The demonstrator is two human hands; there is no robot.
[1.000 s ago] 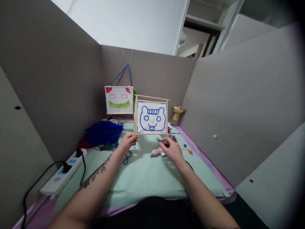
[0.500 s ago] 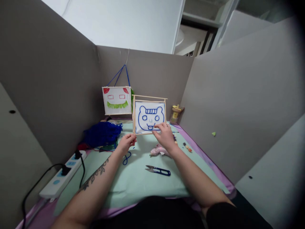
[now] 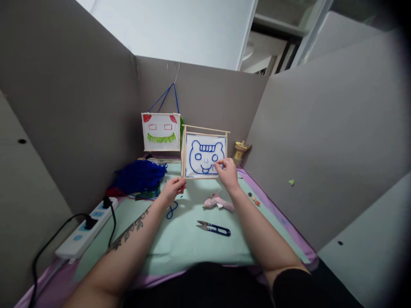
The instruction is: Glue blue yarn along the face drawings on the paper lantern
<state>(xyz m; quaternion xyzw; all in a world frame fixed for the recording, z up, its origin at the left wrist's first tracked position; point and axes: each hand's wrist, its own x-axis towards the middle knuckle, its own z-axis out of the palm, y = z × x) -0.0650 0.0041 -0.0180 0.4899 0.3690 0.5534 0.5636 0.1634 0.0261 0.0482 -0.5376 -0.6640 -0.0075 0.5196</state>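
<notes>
The left hand [image 3: 174, 188] pinches the lower left corner of a small square frame [image 3: 204, 154] made of thin wooden sticks, holding it upright above the desk [image 3: 192, 244]. The right hand [image 3: 227, 171] grips the frame's lower right edge, fingers [image 3: 220, 163] resting on the white panel, which bears a bear face outlined in blue yarn. Below the right hand lie a pink glue gun [image 3: 218, 202] and, nearer the person, slim blue-handled snips [image 3: 214, 229] on the smooth pale green mat. Beyond the left hand sits a fuzzy heap of blue yarn [image 3: 138, 176]; above it hangs a second white panel [image 3: 161, 132] with red and green trim. A white power strip [image 3: 86, 229] lies far out to the left of the left hand.
</notes>
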